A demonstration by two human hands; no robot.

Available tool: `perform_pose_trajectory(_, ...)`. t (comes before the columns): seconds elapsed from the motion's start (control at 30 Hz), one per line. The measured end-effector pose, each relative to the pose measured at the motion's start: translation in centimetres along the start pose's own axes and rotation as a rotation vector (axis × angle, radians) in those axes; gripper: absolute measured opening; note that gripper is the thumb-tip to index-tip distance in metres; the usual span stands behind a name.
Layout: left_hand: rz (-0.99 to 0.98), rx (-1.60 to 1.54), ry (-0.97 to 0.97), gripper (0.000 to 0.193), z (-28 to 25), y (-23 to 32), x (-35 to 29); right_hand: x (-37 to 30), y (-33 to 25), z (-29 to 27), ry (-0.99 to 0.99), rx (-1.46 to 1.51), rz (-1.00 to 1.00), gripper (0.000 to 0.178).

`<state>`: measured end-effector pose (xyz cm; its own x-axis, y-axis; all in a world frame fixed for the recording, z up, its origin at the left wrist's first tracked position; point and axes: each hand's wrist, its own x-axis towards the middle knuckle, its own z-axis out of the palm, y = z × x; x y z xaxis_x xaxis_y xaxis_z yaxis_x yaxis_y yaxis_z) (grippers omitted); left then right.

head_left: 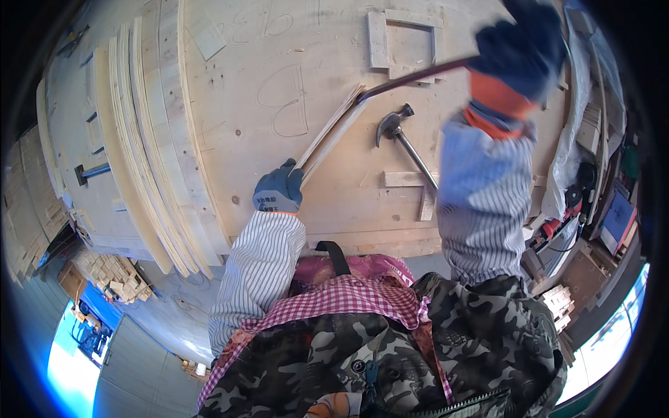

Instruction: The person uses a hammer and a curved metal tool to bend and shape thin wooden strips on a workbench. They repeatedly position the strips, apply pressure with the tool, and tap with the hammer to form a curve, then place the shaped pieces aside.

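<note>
My left hand [280,189], in a grey and dark glove, is closed on the near end of a pair of thin wooden strips [330,134] lying slantwise on the wooden worktop [244,97]. At the strips' far end is the tip of a dark reddish pry bar [421,74]; whether it sits between them or beside them I cannot tell. The bar's other end is in my right hand [517,59], gloved in dark blue and orange and blurred by motion. A claw hammer [401,132] lies right of the strips, its handle partly behind my right sleeve.
A small wooden frame [377,43] lies at the far side, and an L-shaped wood piece [404,180] nearer me. Long boards [129,132] are stacked on the left beside a blue-handled tool [96,170]. Plastic sheeting [568,139] hangs along the right edge.
</note>
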<state>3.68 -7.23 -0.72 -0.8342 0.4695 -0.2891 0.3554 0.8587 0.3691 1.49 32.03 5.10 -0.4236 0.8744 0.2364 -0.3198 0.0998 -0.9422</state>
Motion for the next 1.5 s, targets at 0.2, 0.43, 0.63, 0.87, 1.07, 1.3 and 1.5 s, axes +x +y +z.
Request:
perform_pose_trajectory(0.2,-0.065,0.053,-0.032,0.032,0.3,0.3,0.3,-1.9,-3.3,-2.6,0.085,0.056,0.071,0.026)
perform_pose_trajectory(0.43,-0.057,0.019,-0.095,0.035,-0.2,0.0,0.8,-3.0,-5.7,15.3,-0.257,0.237,0.322,0.011)
perform_pose_trajectory(0.63,-0.177,0.070,-0.215,0.038,-0.4,0.9,0.5,-7.4,-4.8,22.8,-0.709,0.216,0.468,0.016)
perform_pose_trajectory(0.87,-0.210,0.047,-0.308,0.041,-1.4,1.4,0.8,-9.1,-1.8,26.8,-0.932,-0.197,0.370,0.020)
perform_pose_trajectory(1.07,-0.197,0.015,-0.260,0.043,-1.2,1.1,1.0,-6.9,-4.5,22.9,-0.779,0.058,0.564,0.018)
perform_pose_trajectory(1.3,-0.170,0.007,-0.216,0.044,-0.4,0.4,0.7,1.7,-6.1,8.2,-0.347,0.281,0.561,0.019)
perform_pose_trajectory(1.5,-0.091,0.031,-0.048,0.034,0.0,0.6,0.4,3.8,-1.1,12.7,-0.484,0.187,0.605,0.008)
